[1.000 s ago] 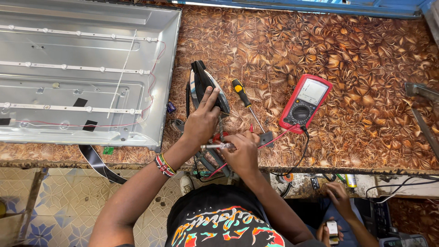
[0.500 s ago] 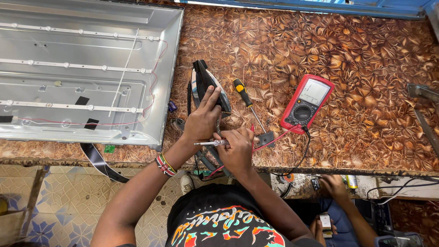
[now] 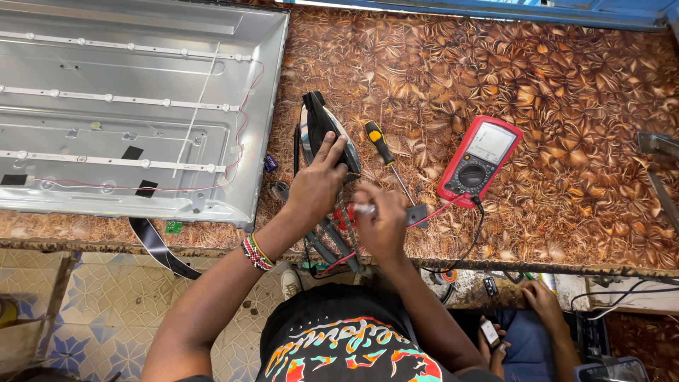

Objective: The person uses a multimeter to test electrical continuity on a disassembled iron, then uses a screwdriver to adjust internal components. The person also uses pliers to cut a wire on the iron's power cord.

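Head view: right hand [image 3: 382, 225] has lifted off the black device [image 3: 327, 134].

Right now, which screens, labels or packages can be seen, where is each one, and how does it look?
Red handheld multimeter: lies tilted on the brown patterned table, to the right of the hands; pale grey rectangular screen, black round dial below.
Small phone: under the table edge, held by another person's hand; narrow lit rectangle.
Second dark screen: bottom right corner, partly cut off.
No packages visible.

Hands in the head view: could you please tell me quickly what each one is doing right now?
Left hand: fingers laid on the black device, steadying it.
Right hand: blurred, fingers pinched on a small pale object.
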